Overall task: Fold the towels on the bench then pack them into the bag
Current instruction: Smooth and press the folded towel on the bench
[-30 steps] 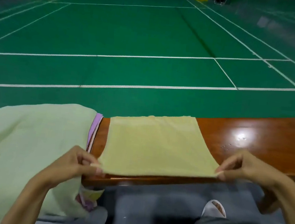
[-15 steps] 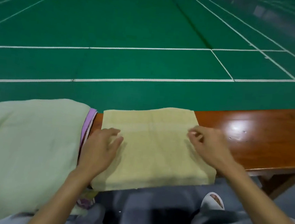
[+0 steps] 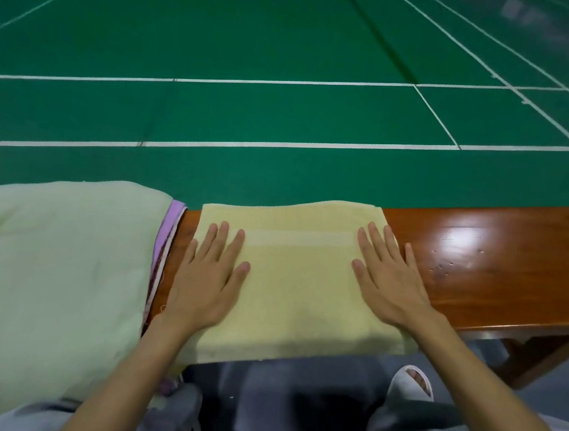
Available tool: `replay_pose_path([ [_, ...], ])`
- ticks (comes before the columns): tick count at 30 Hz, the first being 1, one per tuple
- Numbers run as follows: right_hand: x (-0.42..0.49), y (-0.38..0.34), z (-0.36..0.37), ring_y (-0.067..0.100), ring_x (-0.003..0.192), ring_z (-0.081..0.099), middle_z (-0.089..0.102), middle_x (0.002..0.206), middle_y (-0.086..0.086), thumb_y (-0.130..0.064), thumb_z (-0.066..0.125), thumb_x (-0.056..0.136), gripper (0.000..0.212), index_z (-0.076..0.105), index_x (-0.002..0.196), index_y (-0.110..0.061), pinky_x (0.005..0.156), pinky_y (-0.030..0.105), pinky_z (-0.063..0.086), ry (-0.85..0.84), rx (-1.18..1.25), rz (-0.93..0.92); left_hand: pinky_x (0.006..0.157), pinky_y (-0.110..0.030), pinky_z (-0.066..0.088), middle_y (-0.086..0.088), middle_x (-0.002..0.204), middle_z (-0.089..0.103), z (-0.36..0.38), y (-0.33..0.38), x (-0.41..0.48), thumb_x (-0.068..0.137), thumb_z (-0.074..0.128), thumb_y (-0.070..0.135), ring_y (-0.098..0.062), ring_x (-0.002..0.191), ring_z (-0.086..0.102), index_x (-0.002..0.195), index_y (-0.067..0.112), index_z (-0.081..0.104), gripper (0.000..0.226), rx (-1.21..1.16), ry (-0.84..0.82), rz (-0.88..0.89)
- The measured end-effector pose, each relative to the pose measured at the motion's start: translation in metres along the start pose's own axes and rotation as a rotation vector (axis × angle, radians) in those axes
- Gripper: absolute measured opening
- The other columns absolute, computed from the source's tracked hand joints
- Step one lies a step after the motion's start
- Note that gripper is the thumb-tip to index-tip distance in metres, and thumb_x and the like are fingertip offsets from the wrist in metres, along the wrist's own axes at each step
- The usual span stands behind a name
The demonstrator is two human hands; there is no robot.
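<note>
A folded yellow towel lies flat across the brown wooden bench, its near edge hanging slightly over the front. My left hand presses palm-down on the towel's left side, fingers spread. On the towel's right side my right hand lies flat in the same way. To the left, a pale green towel drapes over the bench, with a purple cloth edge showing beneath it. No bag is in view.
Beyond the bench stretches a green sports court floor with white lines. The bench's glossy right part is bare. Below are grey trousers and a grey slipper on the floor, and a bench leg at the right.
Both hands held the towel's near corners, folded that edge away onto the far side, then let go. They now lie flat and spread on the folded towel.
</note>
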State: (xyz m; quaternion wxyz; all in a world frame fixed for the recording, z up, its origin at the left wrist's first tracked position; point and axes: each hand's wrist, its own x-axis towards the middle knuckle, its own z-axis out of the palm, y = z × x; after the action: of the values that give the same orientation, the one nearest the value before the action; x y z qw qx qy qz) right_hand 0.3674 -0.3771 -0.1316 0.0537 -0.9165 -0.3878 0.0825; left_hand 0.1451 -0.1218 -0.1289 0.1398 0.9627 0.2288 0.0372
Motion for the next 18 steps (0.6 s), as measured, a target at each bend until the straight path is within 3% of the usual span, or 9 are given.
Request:
replay_pose_path([
  [3, -0.005, -0.003, -0.005, 0.026, 0.158, 0.004, 0.005, 0.172, 0.006, -0.047, 0.027, 0.108, 0.065, 0.013, 0.164, -0.017, 0.128, 0.047, 0.009, 0.157, 0.183, 0.057, 0.125, -0.036, 0.009, -0.004, 0.169, 0.024, -0.006, 0.003, -0.005, 0.109, 0.030, 0.050, -0.021, 0.158, 0.014, 0.160, 0.021, 0.034, 0.059, -0.176, 0.154, -0.054],
  [6, -0.011, -0.004, -0.020, 0.031, 0.126, 0.042, 0.050, 0.140, 0.014, -0.040, 0.056, 0.100, 0.054, 0.047, 0.142, -0.007, 0.102, 0.044, 0.040, 0.372, 0.244, 0.260, 0.111, -0.047, 0.038, -0.015, 0.140, 0.055, -0.011, -0.004, -0.008, 0.098, 0.062, 0.039, -0.034, 0.131, 0.046, 0.142, 0.009, 0.050, 0.055, -0.184, 0.297, -0.272],
  [8, -0.012, -0.005, -0.028, 0.025, 0.105, 0.047, 0.055, 0.114, 0.007, -0.047, 0.066, 0.093, 0.042, 0.057, 0.117, -0.013, 0.082, 0.038, 0.039, 0.314, 0.220, 0.374, 0.096, -0.045, 0.045, -0.012, 0.120, 0.059, -0.015, -0.006, -0.008, 0.087, 0.076, 0.045, -0.033, 0.114, 0.051, 0.122, 0.008, 0.057, 0.054, -0.174, 0.282, -0.410],
  [12, -0.007, -0.011, -0.035, 0.024, 0.082, 0.056, 0.065, 0.090, 0.000, -0.041, 0.070, 0.092, 0.026, 0.062, 0.092, -0.015, 0.059, 0.033, 0.032, 0.164, 0.359, 0.444, 0.067, -0.037, 0.045, -0.003, 0.088, 0.061, -0.025, 0.005, -0.002, 0.088, 0.079, 0.035, -0.022, 0.080, 0.058, 0.094, 0.011, 0.056, 0.034, -0.348, 0.147, -0.528],
  [15, -0.003, -0.006, -0.042, 0.019, 0.073, 0.061, 0.065, 0.078, -0.002, -0.033, 0.070, 0.093, 0.021, 0.062, 0.081, -0.017, 0.055, 0.030, 0.035, 0.129, 0.451, 0.393, 0.068, -0.039, 0.048, 0.000, 0.078, 0.059, -0.034, 0.011, 0.001, 0.092, 0.074, 0.030, -0.017, 0.073, 0.056, 0.081, 0.018, 0.055, 0.025, -0.377, 0.083, -0.525],
  [18, -0.003, 0.005, -0.054, 0.022, 0.071, 0.070, 0.072, 0.072, -0.001, -0.015, 0.073, 0.094, 0.012, 0.061, 0.093, -0.013, 0.054, 0.028, 0.047, 0.105, 0.916, 0.318, 0.075, -0.035, 0.050, 0.007, 0.086, 0.062, -0.056, 0.012, 0.002, 0.095, 0.072, 0.022, -0.019, 0.086, 0.062, 0.081, 0.029, 0.056, 0.022, -0.736, 0.053, -0.562],
])
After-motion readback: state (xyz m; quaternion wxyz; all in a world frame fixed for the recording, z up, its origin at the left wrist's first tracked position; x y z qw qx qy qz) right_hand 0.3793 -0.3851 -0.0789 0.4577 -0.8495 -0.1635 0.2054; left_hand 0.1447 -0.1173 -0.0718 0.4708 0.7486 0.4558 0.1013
